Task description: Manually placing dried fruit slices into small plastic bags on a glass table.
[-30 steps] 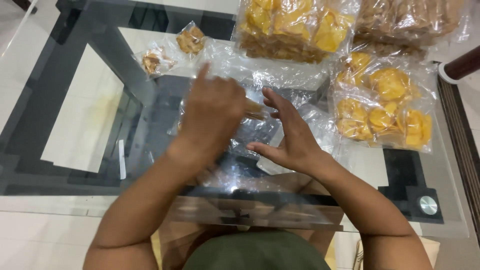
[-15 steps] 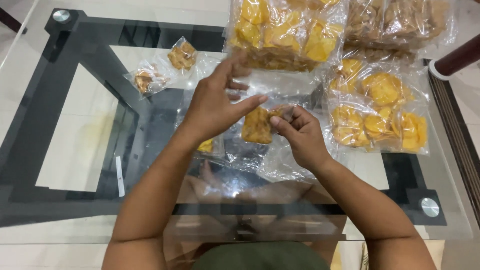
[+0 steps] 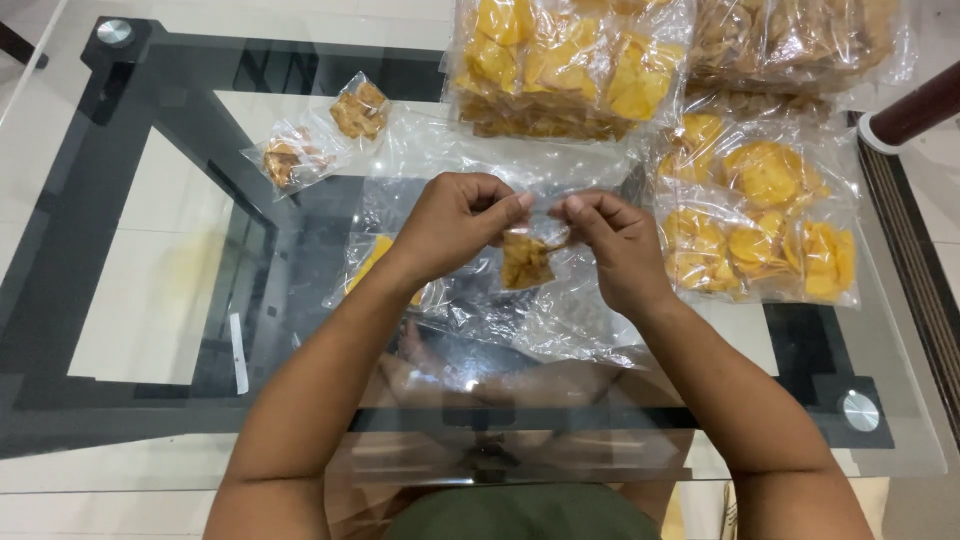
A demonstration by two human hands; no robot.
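Small clear bag (image 3: 530,250), brown crackers inside

A home room, used for small-scale snack packing, is suggested. A glass-topped desk (image 3: 150,300) on a black frame is set over pale floor tiles (image 3: 30,150). Beyond the fingers, clear bags of yellow chips (image 3: 570,60) are piled, with a dark wooden furniture leg (image 3: 915,115) alongside.
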